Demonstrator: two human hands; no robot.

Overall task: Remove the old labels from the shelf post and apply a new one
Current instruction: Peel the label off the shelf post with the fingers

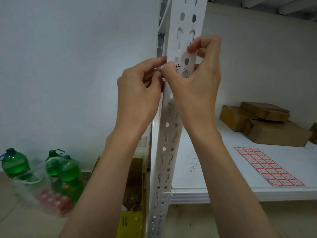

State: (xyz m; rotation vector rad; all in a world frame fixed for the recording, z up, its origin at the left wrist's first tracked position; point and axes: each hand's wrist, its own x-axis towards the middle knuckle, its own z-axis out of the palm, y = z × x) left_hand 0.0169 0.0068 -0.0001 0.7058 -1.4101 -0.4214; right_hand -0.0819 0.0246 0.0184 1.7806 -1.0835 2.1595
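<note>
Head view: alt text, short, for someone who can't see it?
Both hands work at a label on a white slotted shelf post: the right hand pinches the label's top edge, the left hand pinches at the post's left edge. A red-bordered label sheet and cardboard boxes lie on the shelf; green bottles stand on the floor.

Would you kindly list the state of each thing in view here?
label: partly peeled off the post, pinched by both hands
shelf post: upright
left hand: pinching the label's left edge
right hand: pinching the label's top
label sheet: flat on the shelf
cardboard boxes: closed, stacked
</note>
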